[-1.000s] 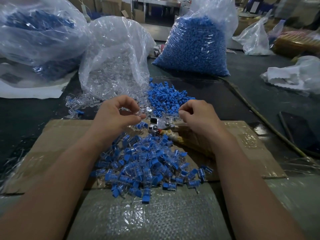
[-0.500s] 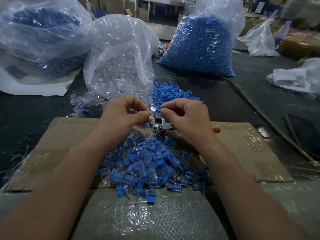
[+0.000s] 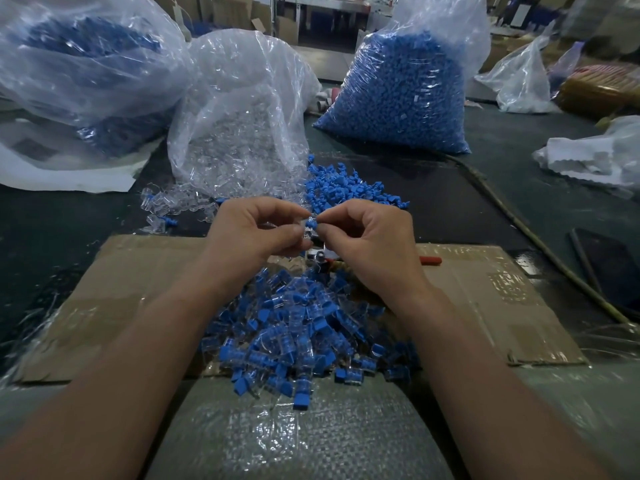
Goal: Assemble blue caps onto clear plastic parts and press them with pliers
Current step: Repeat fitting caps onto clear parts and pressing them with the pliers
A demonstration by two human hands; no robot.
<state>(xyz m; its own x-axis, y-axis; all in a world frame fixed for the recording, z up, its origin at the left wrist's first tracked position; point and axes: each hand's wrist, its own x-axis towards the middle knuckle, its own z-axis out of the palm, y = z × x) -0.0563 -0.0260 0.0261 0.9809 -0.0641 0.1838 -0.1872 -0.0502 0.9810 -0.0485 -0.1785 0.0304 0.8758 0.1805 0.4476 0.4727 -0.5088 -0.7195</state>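
Both hands are up over the middle of the bench (image 3: 450, 195), fingertips almost meeting. The right hand (image 3: 367, 244) pinches a blue cap (image 3: 311, 222) between thumb and forefinger, its other fingers curled in under the palm. The cap is a small, matte, bright blue piece with a knobbly outline, held above the work right at the fingertips of the left hand (image 3: 256, 233). That hand is curled round a clear plastic part (image 3: 275, 225), which shows only as a glassy glint between the fingers, so its shape is hard to make out. Whether cap and part already touch, I cannot tell.

Under the hands lie the pliers (image 3: 320, 257), mostly hidden — a bit of bright metal head and, off to the right, the red tip of a handle on the cardboard sheet (image 3: 485, 299). Nearer the person, a heap of assembled pieces (image 3: 301, 334) spreads over the cardboard and onto a woven sack (image 3: 294, 434), each a clear body with blue showing through it.

Beyond the hands a loose scatter of blue caps (image 3: 346, 192) sits on the dark bench, just beside an open bag of clear parts (image 3: 242, 133) spilling a few out to the left. Behind stands a full bag of blue caps (image 3: 398, 95), and far left another plastic bag (image 3: 86, 71) with blue inside.
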